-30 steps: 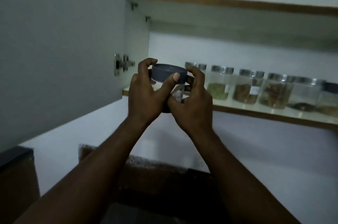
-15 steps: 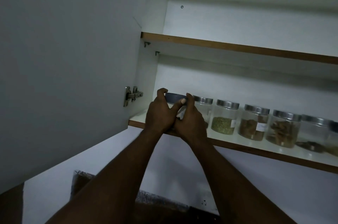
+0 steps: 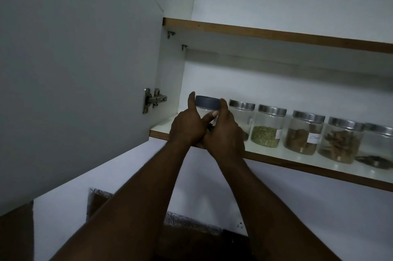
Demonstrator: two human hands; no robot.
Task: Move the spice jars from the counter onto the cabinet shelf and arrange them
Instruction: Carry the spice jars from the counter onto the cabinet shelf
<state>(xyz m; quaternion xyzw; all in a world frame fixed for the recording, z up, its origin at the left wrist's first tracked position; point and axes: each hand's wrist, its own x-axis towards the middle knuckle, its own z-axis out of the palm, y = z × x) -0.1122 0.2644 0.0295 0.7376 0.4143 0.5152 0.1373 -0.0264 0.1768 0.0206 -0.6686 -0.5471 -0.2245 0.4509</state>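
the left hand (image 3: 188, 127) and the right hand (image 3: 224, 133) are both wrapped around the dark-lid jar (image 3: 207, 109), the left one on its left side with the thumb lying across the front, the right one on its right side, with one fingertip up at the lid. the jar is at the left end of the cabinet shelf (image 3: 276, 159), just beside the first steel-lid jar (image 3: 242, 118) of the row; its bottom is hidden by the hands, so i cannot tell if it already stands on the shelf. to do this step well, i think the jar should go down flat, away from the shelf's front edge, then slide gently toward the first steel-lid jar until it is in line with the row, and the hands should let go only when it stands steady; a hard push could knock the neighbours. the jar of green seeds (image 3: 266, 131) carries a white label turned away, not readable. the brown spice jar (image 3: 304, 135) has a handwritten label that seems to begin with "ch", the rest is too blurred. no brand shows anywhere.
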